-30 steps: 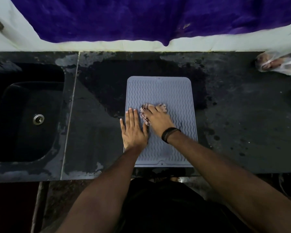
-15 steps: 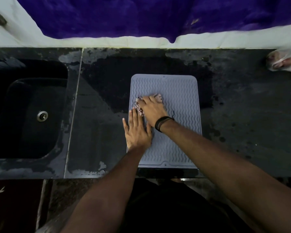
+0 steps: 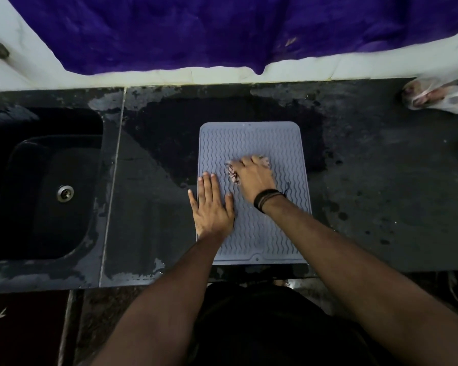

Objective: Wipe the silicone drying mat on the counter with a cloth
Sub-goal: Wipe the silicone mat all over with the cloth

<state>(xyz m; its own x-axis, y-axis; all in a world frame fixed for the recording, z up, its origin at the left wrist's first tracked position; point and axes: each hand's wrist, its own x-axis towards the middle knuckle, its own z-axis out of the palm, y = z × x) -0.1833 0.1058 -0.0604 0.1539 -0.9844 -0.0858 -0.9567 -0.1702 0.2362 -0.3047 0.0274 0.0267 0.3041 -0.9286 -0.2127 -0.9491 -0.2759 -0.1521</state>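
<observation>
A grey silicone drying mat [image 3: 251, 140] with a wavy ribbed surface lies flat on the dark counter [image 3: 381, 180], its near edge close to the counter's front. My right hand [image 3: 254, 178] presses a small crumpled patterned cloth [image 3: 232, 173] onto the mat's middle; the cloth shows only at the fingertips and to the left of the palm. My left hand [image 3: 212, 206] lies flat, fingers together, on the mat's left edge, partly on the counter, holding nothing.
A dark sink [image 3: 45, 191] with a metal drain [image 3: 64, 193] is set into the counter at the left. A clear plastic bag [image 3: 439, 95] lies at the far right back. Purple fabric [image 3: 222, 30] hangs over the white wall behind. Wet patches surround the mat.
My right hand and the cloth slid to the mat's left side half a second ago, then back right to the mat's middle. My left hand stayed on the left edge.
</observation>
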